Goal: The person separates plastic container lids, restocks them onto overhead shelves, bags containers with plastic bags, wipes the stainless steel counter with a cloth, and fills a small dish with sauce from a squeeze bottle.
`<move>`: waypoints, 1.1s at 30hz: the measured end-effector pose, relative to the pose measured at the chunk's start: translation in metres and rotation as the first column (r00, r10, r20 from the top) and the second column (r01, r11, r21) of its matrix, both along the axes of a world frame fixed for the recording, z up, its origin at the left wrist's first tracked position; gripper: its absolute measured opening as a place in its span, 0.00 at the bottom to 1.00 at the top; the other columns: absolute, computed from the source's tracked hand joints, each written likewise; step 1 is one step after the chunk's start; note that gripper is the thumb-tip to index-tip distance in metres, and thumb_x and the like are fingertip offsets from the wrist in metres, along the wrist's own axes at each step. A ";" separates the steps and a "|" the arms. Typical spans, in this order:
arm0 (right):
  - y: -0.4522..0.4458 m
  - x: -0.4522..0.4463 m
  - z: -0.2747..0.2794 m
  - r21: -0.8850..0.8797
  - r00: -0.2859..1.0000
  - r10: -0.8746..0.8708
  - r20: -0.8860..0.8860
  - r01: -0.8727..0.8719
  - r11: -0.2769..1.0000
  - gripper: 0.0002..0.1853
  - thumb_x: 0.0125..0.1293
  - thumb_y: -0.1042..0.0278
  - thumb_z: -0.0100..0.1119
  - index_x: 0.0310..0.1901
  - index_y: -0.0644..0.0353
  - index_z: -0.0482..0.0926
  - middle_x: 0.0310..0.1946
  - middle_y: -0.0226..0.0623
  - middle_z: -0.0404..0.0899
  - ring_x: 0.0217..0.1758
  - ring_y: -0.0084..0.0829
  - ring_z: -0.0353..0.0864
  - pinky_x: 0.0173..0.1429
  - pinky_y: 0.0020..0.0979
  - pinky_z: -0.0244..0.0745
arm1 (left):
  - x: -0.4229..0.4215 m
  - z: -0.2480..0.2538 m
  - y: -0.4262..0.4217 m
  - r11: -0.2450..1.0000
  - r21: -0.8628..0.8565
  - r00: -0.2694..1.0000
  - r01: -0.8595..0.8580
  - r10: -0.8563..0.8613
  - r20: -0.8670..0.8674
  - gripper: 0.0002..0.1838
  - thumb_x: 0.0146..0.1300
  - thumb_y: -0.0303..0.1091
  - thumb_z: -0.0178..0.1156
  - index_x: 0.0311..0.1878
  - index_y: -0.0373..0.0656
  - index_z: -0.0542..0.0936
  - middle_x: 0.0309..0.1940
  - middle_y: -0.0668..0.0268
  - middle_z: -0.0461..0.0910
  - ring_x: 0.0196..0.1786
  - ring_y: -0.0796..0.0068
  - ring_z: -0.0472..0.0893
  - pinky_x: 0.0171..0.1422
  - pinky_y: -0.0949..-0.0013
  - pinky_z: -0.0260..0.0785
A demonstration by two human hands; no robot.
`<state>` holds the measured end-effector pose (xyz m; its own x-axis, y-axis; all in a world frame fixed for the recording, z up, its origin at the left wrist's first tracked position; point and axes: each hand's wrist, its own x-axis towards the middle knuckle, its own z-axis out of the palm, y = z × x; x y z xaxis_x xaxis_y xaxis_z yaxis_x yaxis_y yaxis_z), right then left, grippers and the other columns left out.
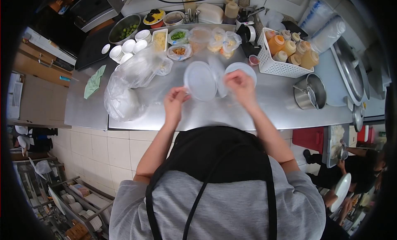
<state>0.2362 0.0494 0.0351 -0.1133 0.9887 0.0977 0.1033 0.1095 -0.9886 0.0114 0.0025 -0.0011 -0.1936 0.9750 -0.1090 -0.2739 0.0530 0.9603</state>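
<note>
My left hand point(177, 100) is closed, with its fingertips pinching the near left rim of a round translucent plastic lid point(200, 80). The lid is tilted up, its flat face toward me. Right of it stands a second translucent plastic piece point(218, 74), seen nearly edge-on and blurred. My right hand point(241, 87) has its fingers drawn together in front of a pale round container or lid point(247, 69), partly covering it. Whatever those fingers hold, if anything, is hidden. A small cup of red sauce point(253, 60) stands just beyond.
Clear plastic bags point(124, 97) lie on the steel counter point(157, 119) at left, near a green cloth point(94, 81). Bagged foods point(179, 52) and small white bowls point(128, 46) line the back. At right are a basket of squeeze bottles point(285, 69) and a steel pot point(309, 91).
</note>
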 end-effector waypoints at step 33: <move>-0.018 -0.018 -0.041 0.280 0.854 0.085 0.514 -0.260 0.924 0.09 0.54 0.74 0.60 0.37 0.65 0.76 0.32 0.38 0.77 0.35 0.33 0.79 0.40 0.27 0.73 | 0.004 0.003 -0.009 0.998 -0.042 0.998 0.055 -0.055 -0.013 0.07 0.62 0.28 0.53 0.36 0.33 0.76 0.31 0.64 0.78 0.34 0.76 0.79 0.47 0.69 0.75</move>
<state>0.2179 0.0316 -0.0055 -0.3982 0.8677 0.2976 0.5056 0.4783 -0.7181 0.0159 -0.0067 0.0022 -0.1415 0.9789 -0.1474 -0.2560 0.1077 0.9607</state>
